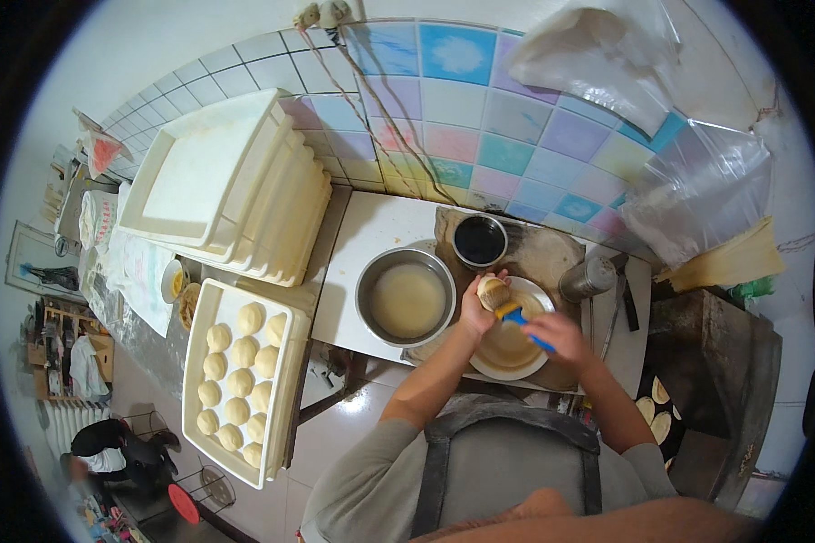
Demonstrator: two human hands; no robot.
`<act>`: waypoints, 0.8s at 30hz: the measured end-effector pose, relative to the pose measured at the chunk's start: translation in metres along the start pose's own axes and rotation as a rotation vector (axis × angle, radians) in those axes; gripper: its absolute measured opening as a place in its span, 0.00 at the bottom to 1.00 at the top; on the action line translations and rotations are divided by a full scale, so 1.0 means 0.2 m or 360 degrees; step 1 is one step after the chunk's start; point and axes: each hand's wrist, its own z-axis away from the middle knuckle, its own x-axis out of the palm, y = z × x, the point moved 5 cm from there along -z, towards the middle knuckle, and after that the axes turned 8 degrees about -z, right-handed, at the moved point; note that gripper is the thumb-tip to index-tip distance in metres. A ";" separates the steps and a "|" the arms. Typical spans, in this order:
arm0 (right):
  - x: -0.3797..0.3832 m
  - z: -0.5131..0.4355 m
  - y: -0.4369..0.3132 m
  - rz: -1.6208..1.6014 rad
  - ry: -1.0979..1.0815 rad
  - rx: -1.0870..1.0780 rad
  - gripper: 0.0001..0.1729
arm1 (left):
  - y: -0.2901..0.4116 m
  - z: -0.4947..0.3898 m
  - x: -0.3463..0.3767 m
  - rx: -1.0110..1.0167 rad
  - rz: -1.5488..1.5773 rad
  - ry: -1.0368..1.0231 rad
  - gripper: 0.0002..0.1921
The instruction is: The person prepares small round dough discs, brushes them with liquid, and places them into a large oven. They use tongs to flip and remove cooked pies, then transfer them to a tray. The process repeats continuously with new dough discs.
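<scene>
Above a white enamel-like basin (509, 360) with cloudy pale liquid, my left hand (479, 305) holds a round, pale, browned piece of food (493, 292), which looks like baked dough. My right hand (560, 336) is closed around the blue handle of a brush (528, 327), its yellow part at the food's lower edge. Left of my hands is a steel bowl (407, 296) of cloudy water. A smaller metal pot (480, 241) of dark liquid stands behind them. To the right of the basin is a metal shaker (588, 279), tilted in view.
A plastic tray (197, 380) of several dough balls lies left, before stacked empty trays (204, 176). A knife (629, 305) is at the table's right side. An oven-like box (727, 366) with flat breads (661, 427) stands at right. A person (119, 451) is far left.
</scene>
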 end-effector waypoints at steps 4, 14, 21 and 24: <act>-0.03 0.12 0.00 -0.0188 0.0359 -0.0088 0.11 | -0.03 -0.02 -0.02 -0.0003 -0.0008 -0.0048 0.19; -0.16 0.07 0.38 -0.0690 0.1011 0.0671 0.06 | -0.10 0.12 0.07 0.0091 -0.1170 0.0331 0.21; 0.06 -0.50 0.78 -0.0754 0.0499 0.0964 0.19 | -0.45 0.02 0.11 0.1091 -0.4347 -0.0444 0.36; 0.29 -0.35 0.79 -0.1509 0.0496 0.0642 0.28 | -0.47 0.04 0.09 0.0628 -0.4317 -0.0558 0.38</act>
